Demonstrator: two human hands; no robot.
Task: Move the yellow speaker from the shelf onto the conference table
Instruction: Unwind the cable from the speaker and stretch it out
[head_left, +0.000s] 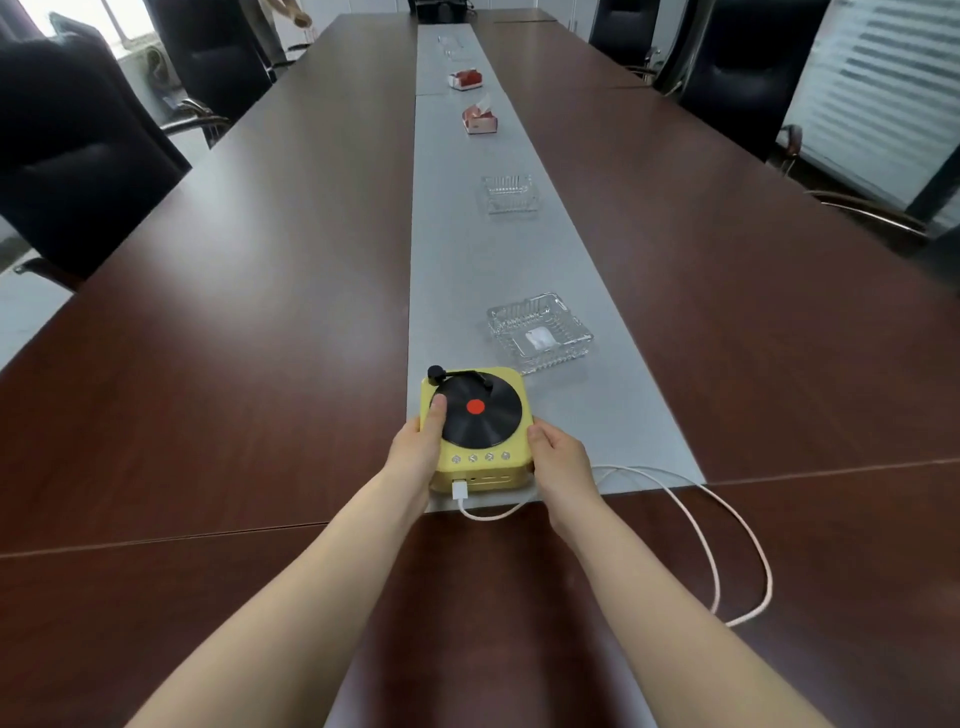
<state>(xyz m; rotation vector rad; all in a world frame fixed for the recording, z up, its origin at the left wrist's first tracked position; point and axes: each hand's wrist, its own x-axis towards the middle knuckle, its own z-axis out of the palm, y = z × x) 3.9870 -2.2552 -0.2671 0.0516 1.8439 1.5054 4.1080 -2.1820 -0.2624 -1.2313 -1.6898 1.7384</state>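
head view: yellow speaker (475, 428) sitting on the grey centre strip of the conference table (234, 322), both hands on it.

left hand (415, 452) clamps the left side with its thumb up on the black disc; right hand (558, 457) wraps the near-right corner. so both are grasping the speaker, one per side, body squarely between them and neither hand nearer than the other. base looks flat on the strip, though contact under it isn't visible. button row and port face the person. white cable (691, 525) is plugged into that near face and loops off to the right across the wood. glass ashtray (540, 332) sits just beyond the far-right corner, apart from it. placement looks basically done; my read is the next move is to let go straight outward, left and right, without dragging the cable.
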